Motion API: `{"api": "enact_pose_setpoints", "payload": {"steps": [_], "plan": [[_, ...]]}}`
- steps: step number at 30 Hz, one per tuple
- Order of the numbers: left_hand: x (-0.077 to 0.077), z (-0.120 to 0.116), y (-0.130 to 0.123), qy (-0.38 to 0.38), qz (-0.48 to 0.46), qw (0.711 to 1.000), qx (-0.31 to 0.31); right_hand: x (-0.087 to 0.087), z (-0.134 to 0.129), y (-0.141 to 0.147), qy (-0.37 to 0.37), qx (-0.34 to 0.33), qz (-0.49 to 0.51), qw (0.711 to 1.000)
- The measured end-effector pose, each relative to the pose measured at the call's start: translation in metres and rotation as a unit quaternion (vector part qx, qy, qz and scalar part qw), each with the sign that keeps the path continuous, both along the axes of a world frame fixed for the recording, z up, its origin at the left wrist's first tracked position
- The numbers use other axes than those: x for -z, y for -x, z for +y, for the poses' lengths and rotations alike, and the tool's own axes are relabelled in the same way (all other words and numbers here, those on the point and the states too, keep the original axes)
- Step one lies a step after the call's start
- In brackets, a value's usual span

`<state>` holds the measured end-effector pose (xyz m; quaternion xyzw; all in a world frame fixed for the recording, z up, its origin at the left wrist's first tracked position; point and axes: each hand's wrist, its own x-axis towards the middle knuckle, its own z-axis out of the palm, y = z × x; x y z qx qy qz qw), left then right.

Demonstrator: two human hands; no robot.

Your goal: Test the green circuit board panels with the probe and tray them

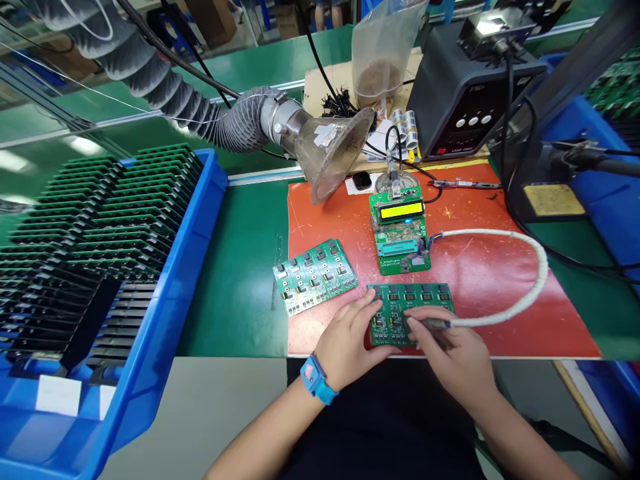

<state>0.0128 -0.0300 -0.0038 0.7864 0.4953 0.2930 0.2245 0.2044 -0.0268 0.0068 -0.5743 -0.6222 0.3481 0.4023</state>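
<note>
A green circuit board (410, 295) with a row of small digit displays lies on the red mat in front of me. My left hand (347, 337) holds its left end, fingertips on the upper left corner and thumb along the near edge. My right hand (457, 357) pinches a dark probe head at the end of a white-sleeved cable (537, 267), pressed down over the board's middle; the tip is hidden under the fingers. The cable runs to a green programmer board (403, 230) with a lit yellow screen and a teal socket. Left of it lies a second panel of circuit boards (316, 277).
A blue bin (200, 213) of stacked boards stands at the left. A fume hose with a funnel hood (333, 150) hangs over the mat's back. A black soldering station (465, 100), a plastic bag (383, 53) and a soldering iron-like tool (465, 184) are behind. Another blue bin (585, 140) stands right.
</note>
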Motion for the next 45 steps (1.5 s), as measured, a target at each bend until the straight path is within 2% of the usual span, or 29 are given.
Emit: {"api": "enact_pose_setpoints", "payload": {"steps": [21,32,45], "plan": [[0.0037,-0.0008,0.0002,-0.013,0.006,1.0,0.006,-0.0017,0.0008,0.0005,-0.009,0.01,-0.01,1.0],[0.0032,-0.0008,0.0005,-0.005,0.005,1.0,0.005,0.0041,-0.0006,-0.0013,-0.001,0.003,-0.008,1.0],[0.0024,-0.0006,0.0007,-0.004,0.005,1.0,0.011,-0.0057,-0.0002,0.0022,0.004,0.02,-0.002,1.0]]}}
